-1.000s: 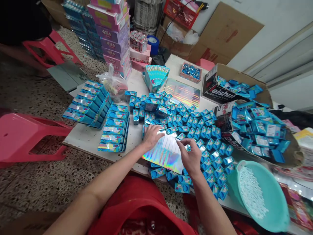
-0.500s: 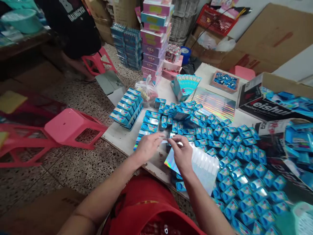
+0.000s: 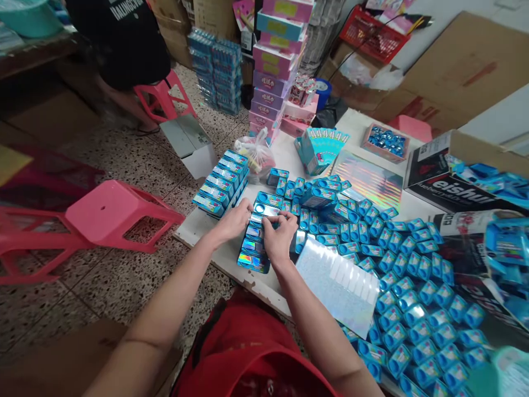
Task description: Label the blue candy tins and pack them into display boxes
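On speckled floor, the desk is carrying black cartons of blue packs toward right edge; half-curled left hand and right hand are touching left-edge boxes, grip unclear.

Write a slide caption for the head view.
Left hand and right hand at a row of blue packs on a cluttered white table, a silvery sheet lying nearby.

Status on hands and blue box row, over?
Left hand, right hand both at blue box row. Silver sticker sheet right of it. Nothing visibly blocking.
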Available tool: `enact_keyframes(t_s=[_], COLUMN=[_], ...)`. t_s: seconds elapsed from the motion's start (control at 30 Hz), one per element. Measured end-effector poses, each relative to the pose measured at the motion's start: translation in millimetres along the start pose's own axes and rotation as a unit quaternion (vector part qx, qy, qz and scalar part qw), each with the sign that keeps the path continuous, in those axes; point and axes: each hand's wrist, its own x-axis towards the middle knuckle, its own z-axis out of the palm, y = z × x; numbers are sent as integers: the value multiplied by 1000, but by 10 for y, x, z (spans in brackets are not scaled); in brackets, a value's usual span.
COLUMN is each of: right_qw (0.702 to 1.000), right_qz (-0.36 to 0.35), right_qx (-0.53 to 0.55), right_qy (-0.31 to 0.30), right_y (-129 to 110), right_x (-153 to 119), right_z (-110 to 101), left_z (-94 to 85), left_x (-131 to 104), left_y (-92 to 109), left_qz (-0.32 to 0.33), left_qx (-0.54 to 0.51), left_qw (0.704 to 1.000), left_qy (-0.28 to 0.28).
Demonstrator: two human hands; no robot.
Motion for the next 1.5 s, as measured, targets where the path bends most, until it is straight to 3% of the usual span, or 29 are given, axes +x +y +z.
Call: enact_keyframes(t_s=[0.1, 0.17, 0.23, 0.33, 0.4, 0.5, 0.57, 0.6, 0.67, 0.73, 0.83, 0.9, 1.03, 1.3, 1.5], right_qw=[1000, 998, 997, 998, 997, 994, 994, 993, 987, 974, 949, 937, 932, 933, 948], right_qz=[15, 41, 51, 14, -14, -50, -66, -72, -91, -119, -158, -175, -198, -227, -205], right_qx=[24, 44, 51, 55, 79, 100, 62, 28, -62, -158, -263, -295, -292, -278, -240], right_qy=[14, 18, 12, -5, -17, 12, 66, 90, 113, 108, 74, 61, 79, 44, 42], right_y=[67, 103, 117, 123, 174, 423, 713, 880, 1221, 1517, 1800, 1891, 1971, 1999, 1960], right_x=[25, 47, 64, 64, 48, 24, 25, 35, 72, 123, 175, 177, 138, 21, 3], right_z=[28, 44, 61, 68, 14, -242, -531, -693, -1000, -1225, -1364, -1374, -1394, -1516, -1520], left_z=[155, 275, 351, 300, 171, 20, 96, 212, 586, 1067, 1700, 1942, 2059, 2064, 2068], left_x=[3, -22, -61, -143, -219, -370, -468, -497, -473, -314, 71, 293, 462, 439, 438], left_y=[-137, -216, -265, -256, -177, 84, 341, 479, 730, 893, 935, 883, 793, 777, 752], left_qz=[-31, -55, -65, -52, -45, -26, 38, 83, 171, 209, 159, 117, 103, 94, 95], left_qx=[-106, -115, -67, 74, 174, 229, 186, 153, 95, 105, 242, 314, 354, 351, 331], left_qw=[994, 991, 992, 993, 981, 949, 935, 937, 955, 968, 956, 939, 926, 929, 935], left_qy=[8, 47, 81, 72, 77, 215, 299, 302, 223, 89, -39, -77, -81, -77, -80])
